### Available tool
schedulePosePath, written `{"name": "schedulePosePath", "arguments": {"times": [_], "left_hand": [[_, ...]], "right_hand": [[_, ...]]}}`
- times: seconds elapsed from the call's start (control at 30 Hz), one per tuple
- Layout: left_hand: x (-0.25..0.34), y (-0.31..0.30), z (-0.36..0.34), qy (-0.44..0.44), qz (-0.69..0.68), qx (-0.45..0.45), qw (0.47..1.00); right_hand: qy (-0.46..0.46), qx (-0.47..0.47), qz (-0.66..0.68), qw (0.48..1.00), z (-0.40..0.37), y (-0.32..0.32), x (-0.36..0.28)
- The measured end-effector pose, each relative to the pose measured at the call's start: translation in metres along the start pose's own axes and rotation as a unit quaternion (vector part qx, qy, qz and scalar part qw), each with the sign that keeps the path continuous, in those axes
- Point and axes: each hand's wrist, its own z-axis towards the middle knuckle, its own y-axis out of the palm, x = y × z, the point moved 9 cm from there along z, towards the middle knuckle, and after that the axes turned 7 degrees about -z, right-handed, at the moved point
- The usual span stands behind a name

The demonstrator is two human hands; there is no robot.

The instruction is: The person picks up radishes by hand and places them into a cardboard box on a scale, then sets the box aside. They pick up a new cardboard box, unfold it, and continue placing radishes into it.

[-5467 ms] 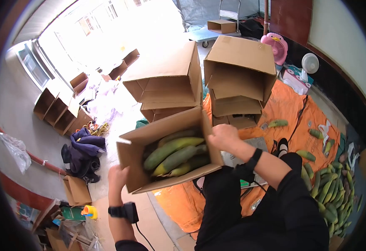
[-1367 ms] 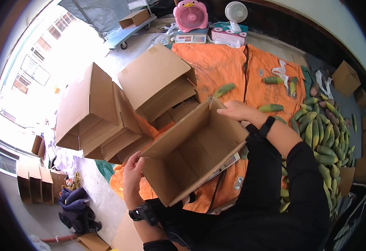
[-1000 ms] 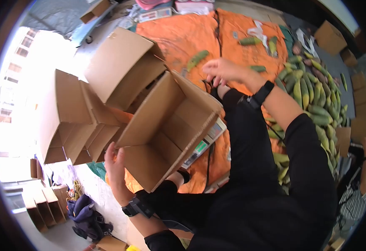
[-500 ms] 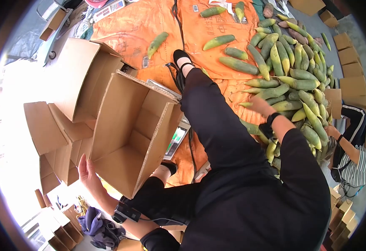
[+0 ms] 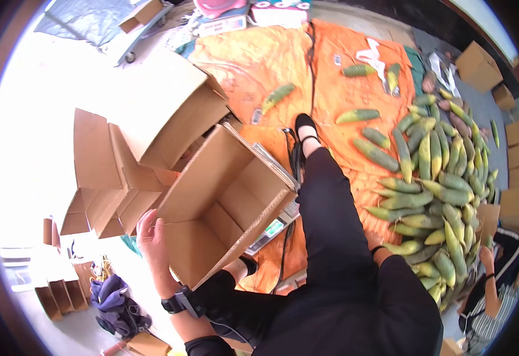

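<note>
My left hand [image 5: 152, 237] grips the near left edge of an open cardboard box [image 5: 212, 160], fingers outside and thumb at the rim. The box tilts towards me beside my leg, and the inside I can see holds nothing. My right hand [image 5: 375, 241] is low beside my right thigh, at the left border of a big pile of green radishes [image 5: 449, 196]. My leg and sleeve cover part of that hand, so its fingers do not show clearly. The nearest green radish [image 5: 403, 247] lies just to its right.
Orange cloth [image 5: 259, 65] covers the floor, with loose green radishes [image 5: 358, 115] on it. More open cardboard boxes [image 5: 176, 118] stand at the left. A scale-like device [image 5: 271, 228] sits beyond my box. Another person [image 5: 491, 291] works at the right.
My view has shifted, moving the scene right. My left hand has gone from spread fingers to gripping the box edge. My right hand has drawn back from over the pile to beside my thigh.
</note>
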Motion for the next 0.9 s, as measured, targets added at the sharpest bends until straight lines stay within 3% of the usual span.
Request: {"name": "schedulePosePath", "arguments": {"times": [0.03, 0.17, 0.3, 0.37, 0.4, 0.43, 0.57, 0.63, 0.7, 0.83, 0.9], "left_hand": [[0.014, 0.007, -0.002, 0.042, 0.045, -0.018, 0.998], [0.02, 0.009, -0.003, 0.043, 0.05, -0.009, 0.998], [0.031, 0.011, -0.005, 0.067, 0.046, -0.01, 0.997], [0.033, 0.013, -0.006, 0.07, 0.036, -0.009, 0.997], [0.031, 0.014, -0.006, 0.069, 0.034, -0.011, 0.997], [0.03, 0.015, -0.006, 0.079, 0.039, -0.018, 0.996], [0.044, 0.025, -0.012, 0.134, 0.093, -0.05, 0.985], [0.052, 0.028, -0.017, 0.138, 0.097, -0.052, 0.984], [0.06, 0.029, -0.021, 0.142, 0.104, -0.047, 0.983], [0.101, 0.033, -0.039, 0.232, 0.133, -0.013, 0.963], [0.124, 0.033, -0.054, 0.253, 0.12, 0.001, 0.96]], "right_hand": [[0.008, 0.009, 0.028, 1.0, -0.002, -0.003, 0.001], [-0.016, -0.018, 0.071, 0.997, 0.008, 0.012, 0.006], [-0.167, 0.025, 0.215, 0.962, 0.067, 0.08, 0.011], [-0.087, -0.044, 0.205, 0.974, 0.04, 0.018, 0.016], [-0.108, -0.041, 0.315, 0.942, 0.013, -0.027, 0.006], [-0.128, -0.038, 0.421, 0.897, -0.005, -0.066, 0.001], [-0.111, 0.053, 0.476, 0.871, -0.024, -0.181, 0.016], [-0.18, 0.176, 0.457, 0.853, -0.024, -0.246, 0.016], [-0.24, 0.251, 0.447, 0.825, -0.079, -0.333, -0.007], [-0.353, 0.368, 0.285, 0.811, -0.182, -0.456, -0.075], [-0.436, 0.436, 0.221, 0.756, -0.243, -0.489, -0.122]]}}
